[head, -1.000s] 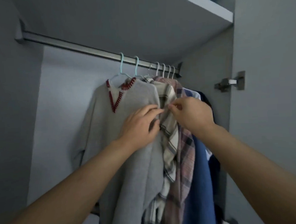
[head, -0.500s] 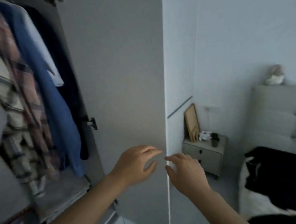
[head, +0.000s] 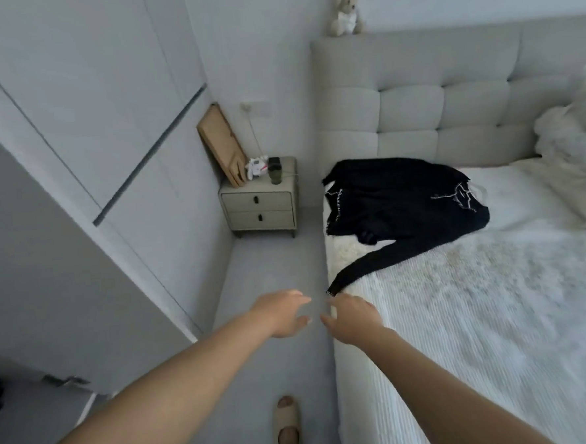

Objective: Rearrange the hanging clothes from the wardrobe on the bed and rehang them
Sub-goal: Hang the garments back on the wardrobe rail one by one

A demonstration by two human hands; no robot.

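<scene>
A black garment with white stitching (head: 400,198) lies spread on the white bed (head: 479,313) near the headboard, one long sleeve trailing toward the bed's left edge. My left hand (head: 281,313) hovers over the floor strip beside the bed, fingers apart and empty. My right hand (head: 354,316) is at the bed's left edge, just below the sleeve's cuff, fingers apart, holding nothing. The wardrobe's open door (head: 47,271) stands at the left; the hanging clothes are out of view.
A bedside cabinet (head: 259,206) with a wooden board, a small toy and a dark cup stands between wardrobe and bed. A teddy bear (head: 344,11) sits on the padded headboard. Pillows lie at the far right. My slippered foot (head: 287,424) is on the narrow floor strip.
The view has swung from the wardrobe's hanging clothes to the bed. Both hands let go of the clothes on the rail and now reach, empty, toward the black garment's sleeve.
</scene>
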